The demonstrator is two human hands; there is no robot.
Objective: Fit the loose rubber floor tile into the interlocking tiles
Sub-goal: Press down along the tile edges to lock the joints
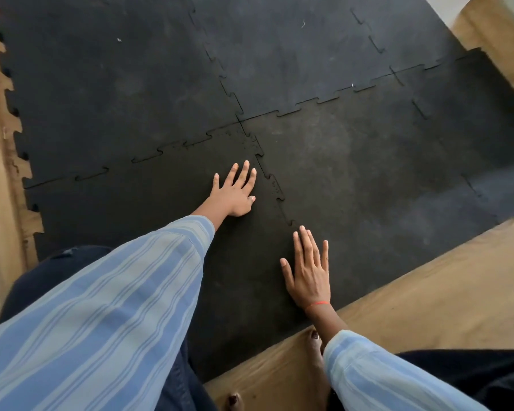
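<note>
A black rubber floor tile (149,215) lies in the near-left part of the mat, its toothed edges meeting the neighbouring black interlocking tiles (353,173). Its right seam (275,188) looks slightly raised and uneven near the corner. My left hand (235,194) rests flat on this tile, fingers spread, just left of that seam. My right hand (309,271) lies flat, fingers apart, lower down along the same seam line. Neither hand holds anything.
Brown paper-covered floor (428,292) borders the mat on the near right and far right. A toothed mat edge (15,120) runs along the left beside a tan strip. My dark-trousered knees and a bare foot (316,354) sit at the bottom.
</note>
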